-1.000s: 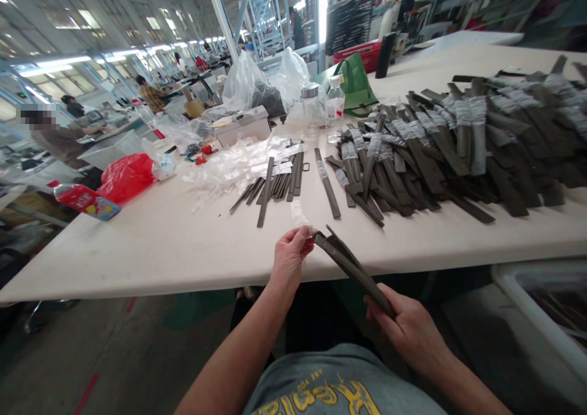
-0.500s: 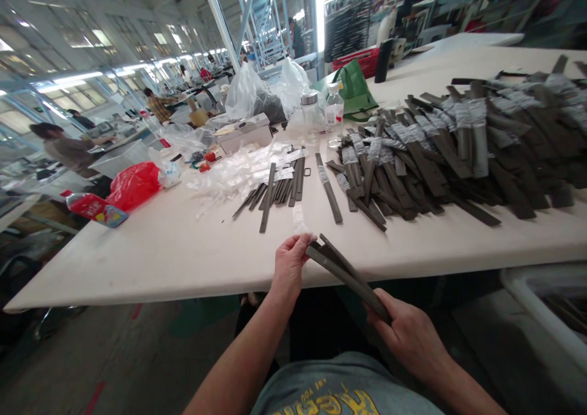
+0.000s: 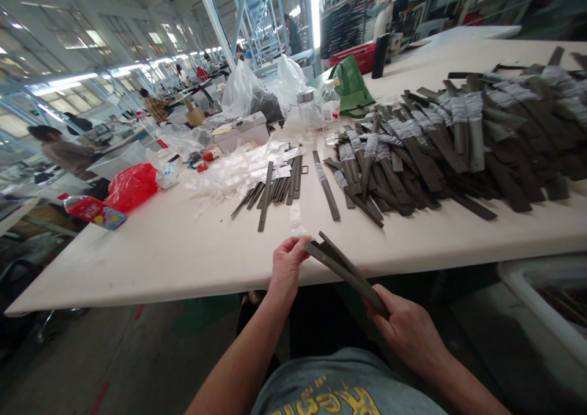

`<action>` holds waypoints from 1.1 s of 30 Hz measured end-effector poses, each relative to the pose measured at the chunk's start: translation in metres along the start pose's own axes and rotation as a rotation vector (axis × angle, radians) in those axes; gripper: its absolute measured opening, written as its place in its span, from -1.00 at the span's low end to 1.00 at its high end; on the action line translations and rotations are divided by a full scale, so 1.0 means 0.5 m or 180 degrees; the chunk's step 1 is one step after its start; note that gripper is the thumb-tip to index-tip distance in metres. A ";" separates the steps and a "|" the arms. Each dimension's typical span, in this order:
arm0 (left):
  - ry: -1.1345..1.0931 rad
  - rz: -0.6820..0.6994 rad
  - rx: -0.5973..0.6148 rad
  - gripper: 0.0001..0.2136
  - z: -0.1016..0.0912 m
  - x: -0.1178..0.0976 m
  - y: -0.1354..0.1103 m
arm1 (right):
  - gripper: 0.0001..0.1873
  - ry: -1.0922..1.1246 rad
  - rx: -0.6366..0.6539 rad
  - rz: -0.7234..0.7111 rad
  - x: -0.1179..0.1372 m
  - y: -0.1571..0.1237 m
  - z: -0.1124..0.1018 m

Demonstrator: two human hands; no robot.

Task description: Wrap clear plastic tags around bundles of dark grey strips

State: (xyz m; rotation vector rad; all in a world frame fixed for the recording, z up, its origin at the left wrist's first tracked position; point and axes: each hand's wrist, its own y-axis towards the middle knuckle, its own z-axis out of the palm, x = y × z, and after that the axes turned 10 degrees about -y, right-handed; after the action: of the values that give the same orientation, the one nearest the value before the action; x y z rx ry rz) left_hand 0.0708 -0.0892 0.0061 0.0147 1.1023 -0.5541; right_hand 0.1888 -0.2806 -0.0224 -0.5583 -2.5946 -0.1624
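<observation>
Your left hand (image 3: pixel 288 268) pinches one end of the dark strips (image 3: pixel 343 273), your right hand (image 3: pixel 406 335) clamps the other, both well apart, by the surface (image 3: pixel 137 262).

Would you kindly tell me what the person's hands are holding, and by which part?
Both hands hold a few dark flat strips: the left hand pinches one end, the right hand grips the other end.
</observation>
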 end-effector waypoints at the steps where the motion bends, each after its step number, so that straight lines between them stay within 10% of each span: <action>1: 0.0017 0.0009 -0.0002 -0.74 0.000 -0.001 -0.001 | -0.74 -0.0011 -0.0025 -0.0010 0.000 0.000 0.002; 12: 0.0451 0.0279 0.0030 -0.77 -0.010 -0.014 -0.013 | -0.75 -0.0136 -0.0130 -0.0047 0.002 0.003 0.014; 22: -0.0007 -0.0348 -0.0111 -0.68 -0.027 0.003 0.002 | -0.60 0.2558 0.1053 0.0580 0.030 0.004 0.014; 33: -0.0145 -0.0427 -0.0063 -0.65 -0.011 -0.011 -0.005 | -0.61 0.1974 0.0615 0.0618 0.017 0.002 0.012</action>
State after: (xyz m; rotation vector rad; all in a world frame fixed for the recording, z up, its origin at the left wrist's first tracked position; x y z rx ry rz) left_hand 0.0633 -0.0874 0.0089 -0.0893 1.0692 -0.6605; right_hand 0.1800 -0.2754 -0.0237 -0.5751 -1.9200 -0.0130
